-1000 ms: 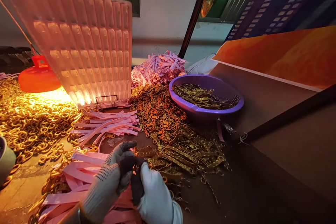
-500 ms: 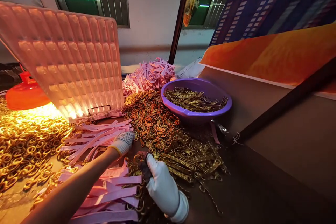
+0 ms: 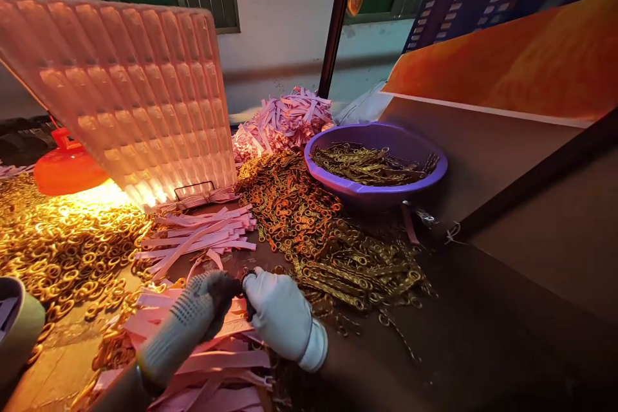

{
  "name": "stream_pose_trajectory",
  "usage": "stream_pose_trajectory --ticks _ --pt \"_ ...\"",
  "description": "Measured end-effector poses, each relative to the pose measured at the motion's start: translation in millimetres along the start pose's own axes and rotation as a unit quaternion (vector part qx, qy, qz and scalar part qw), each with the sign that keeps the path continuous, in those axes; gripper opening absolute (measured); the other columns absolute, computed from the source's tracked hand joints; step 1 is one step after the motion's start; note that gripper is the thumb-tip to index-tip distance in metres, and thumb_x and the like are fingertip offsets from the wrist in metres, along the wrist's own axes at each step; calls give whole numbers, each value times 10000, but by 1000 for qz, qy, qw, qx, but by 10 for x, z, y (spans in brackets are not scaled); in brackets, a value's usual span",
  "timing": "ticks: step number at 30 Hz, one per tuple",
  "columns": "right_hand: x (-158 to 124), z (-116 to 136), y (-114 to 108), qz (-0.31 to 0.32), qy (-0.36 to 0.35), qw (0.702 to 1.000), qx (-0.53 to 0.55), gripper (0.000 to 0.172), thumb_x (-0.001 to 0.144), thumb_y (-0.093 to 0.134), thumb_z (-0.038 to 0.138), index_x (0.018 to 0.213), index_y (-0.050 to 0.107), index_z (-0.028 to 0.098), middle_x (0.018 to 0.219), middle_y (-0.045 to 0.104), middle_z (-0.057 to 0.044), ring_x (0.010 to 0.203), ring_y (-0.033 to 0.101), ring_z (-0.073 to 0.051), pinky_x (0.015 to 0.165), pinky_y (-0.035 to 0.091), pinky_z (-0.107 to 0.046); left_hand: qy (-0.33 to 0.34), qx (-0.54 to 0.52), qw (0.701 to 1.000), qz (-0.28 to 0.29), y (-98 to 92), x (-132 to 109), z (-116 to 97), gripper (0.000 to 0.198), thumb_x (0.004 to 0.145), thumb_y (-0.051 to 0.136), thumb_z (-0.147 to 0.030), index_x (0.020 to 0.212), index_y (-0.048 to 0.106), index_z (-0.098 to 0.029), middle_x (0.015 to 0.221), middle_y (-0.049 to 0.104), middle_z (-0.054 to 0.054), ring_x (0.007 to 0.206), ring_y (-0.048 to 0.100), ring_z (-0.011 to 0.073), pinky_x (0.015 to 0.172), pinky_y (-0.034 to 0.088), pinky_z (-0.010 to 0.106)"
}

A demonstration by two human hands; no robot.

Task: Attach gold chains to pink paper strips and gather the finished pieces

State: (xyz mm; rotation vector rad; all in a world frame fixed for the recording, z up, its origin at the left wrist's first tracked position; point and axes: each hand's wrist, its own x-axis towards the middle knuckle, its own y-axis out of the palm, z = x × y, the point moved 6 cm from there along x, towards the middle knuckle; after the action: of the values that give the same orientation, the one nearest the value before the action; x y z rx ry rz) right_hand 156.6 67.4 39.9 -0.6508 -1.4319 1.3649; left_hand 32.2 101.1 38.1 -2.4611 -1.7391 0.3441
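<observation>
My left hand (image 3: 205,306), in a white dotted glove with dark fingertips, is closed in a pinch. My right hand (image 3: 279,310), in a plain white glove with dark fingertips, is closed too. Their fingertips meet above the table, and what they pinch is too small and dark to make out. Pink straps (image 3: 232,360) lie in a layer beneath the hands. Beyond them is a second bunch of pink straps (image 3: 207,235). Just past my right hand spreads a heap of brass-coloured chain pieces with ring ends (image 3: 333,264).
A purple basin (image 3: 376,190) holds more chain pieces. Loose gold rings (image 3: 72,251) cover the left side under a red lamp (image 3: 72,170). A ribbed translucent panel (image 3: 159,103) stands upright behind. More pink straps (image 3: 287,119) are piled at the back. A round container (image 3: 29,328) enters at left.
My left hand has drawn back from the far strap bunch to meet my right hand. The right hand has shifted slightly left and up. The camera view has tilted downward, showing a container at left.
</observation>
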Motion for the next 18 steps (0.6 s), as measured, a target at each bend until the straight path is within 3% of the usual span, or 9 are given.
stream_pose_trajectory --ticks 3,6,11,15,18 --pt "-62 53 54 -6 -4 998 -54 158 902 427 85 889 558 173 782 642 -98 682 617 -231 584 400 -308 80 114 990 -7 65 -72 61 130 752 681 -304 663 728 -222 711 701 79 639 554 204 630 451 298" --pt "-107 57 56 17 11 999 -48 155 862 457 63 911 556 171 811 647 -95 717 629 -234 603 429 -312 99 105 989 -26 63 -121 203 111 716 683 -259 781 773 -257 828 754 75 739 640 251 740 513 344" --pt "-126 128 -78 87 4 996 -11 269 803 540 104 1065 552 164 949 680 -95 789 660 -235 600 432 -293 46 37 998 -21 -22 -161 422 179 765 658 -325 665 718 -189 590 654 53 548 547 184 523 448 261" --pt "-127 131 -27 123 15 992 -5 241 808 545 149 1049 547 155 794 688 -77 684 676 -234 511 374 -282 77 75 994 -18 -24 -241 323 167 769 639 -285 674 736 -188 659 703 64 593 583 193 574 457 265" --pt "-162 203 90 122 -52 991 -18 213 828 550 193 1033 545 132 777 678 -86 668 678 -242 477 355 -285 105 140 985 -11 33 -275 285 211 811 594 -291 683 737 -203 701 729 62 630 619 210 625 468 281"
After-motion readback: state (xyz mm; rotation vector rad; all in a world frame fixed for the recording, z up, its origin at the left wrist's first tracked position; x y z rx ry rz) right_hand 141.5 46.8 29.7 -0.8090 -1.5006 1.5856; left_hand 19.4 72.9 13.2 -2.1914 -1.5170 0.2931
